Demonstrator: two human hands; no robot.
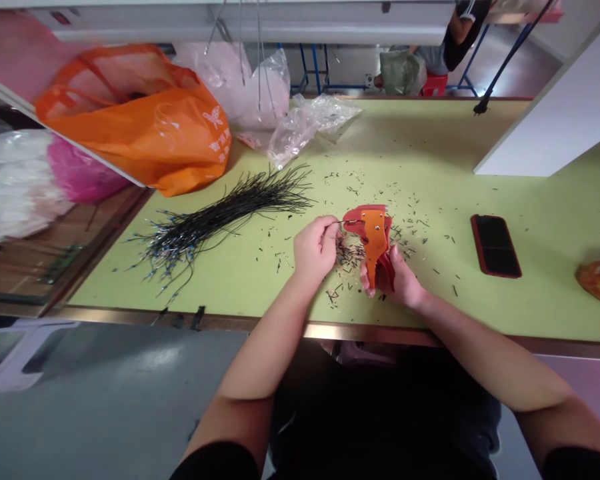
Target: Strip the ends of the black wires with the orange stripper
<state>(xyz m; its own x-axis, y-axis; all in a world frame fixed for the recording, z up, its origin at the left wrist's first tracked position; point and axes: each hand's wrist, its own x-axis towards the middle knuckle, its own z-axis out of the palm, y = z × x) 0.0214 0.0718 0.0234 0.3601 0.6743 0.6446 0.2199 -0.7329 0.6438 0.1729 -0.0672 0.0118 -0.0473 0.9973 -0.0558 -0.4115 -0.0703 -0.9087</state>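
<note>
Fingers [333, 229] of the left hand [316, 249] pinch a thin wire [344, 222] up to the red wire stripper [375, 241], held steady in the closed right hand [399, 283]

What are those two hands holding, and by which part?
The right hand grips the red-and-orange wire stripper by its handles; the left hand pinches a thin wire near its end.

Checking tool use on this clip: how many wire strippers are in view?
1: a red-and-orange wire stripper, gripped in the right hand over the green workbench. Others could be hidden out of view.
</note>
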